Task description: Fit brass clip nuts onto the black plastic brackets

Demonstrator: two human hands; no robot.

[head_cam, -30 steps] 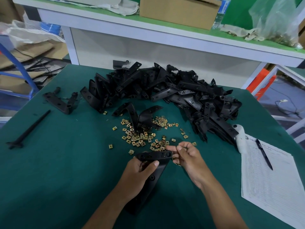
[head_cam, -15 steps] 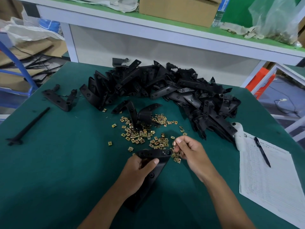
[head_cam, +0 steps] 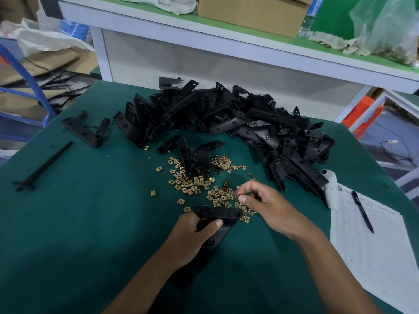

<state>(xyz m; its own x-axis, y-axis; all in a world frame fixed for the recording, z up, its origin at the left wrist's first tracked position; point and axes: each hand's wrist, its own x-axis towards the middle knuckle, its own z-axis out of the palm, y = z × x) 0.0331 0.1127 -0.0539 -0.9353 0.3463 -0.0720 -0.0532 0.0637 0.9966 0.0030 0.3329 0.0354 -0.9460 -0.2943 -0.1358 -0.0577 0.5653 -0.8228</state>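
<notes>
My left hand (head_cam: pixel 192 236) grips a black plastic bracket (head_cam: pixel 217 214) near the front of the green table, thumb across its upper bar. My right hand (head_cam: pixel 263 205) hovers just right of the bracket's end, over the scattered brass clip nuts (head_cam: pixel 192 182), and pinches a small clip nut (head_cam: pixel 236 196) between thumb and forefinger. A large heap of black brackets (head_cam: pixel 238 123) curves across the back of the table. Two loose brackets (head_cam: pixel 192 155) stand among the nuts.
A separate bracket (head_cam: pixel 86 132) and a black rod (head_cam: pixel 43 166) lie at the left. A paper sheet (head_cam: pixel 374 245) with a pen (head_cam: pixel 362 211) and a white device (head_cam: pixel 330 189) sit at the right. A shelf holding a cardboard box (head_cam: pixel 251 12) stands behind.
My right hand has moved up and right, away from the bracket's end, to the pile of nuts and now pinches one. The left hand keeps its hold on the bracket.
</notes>
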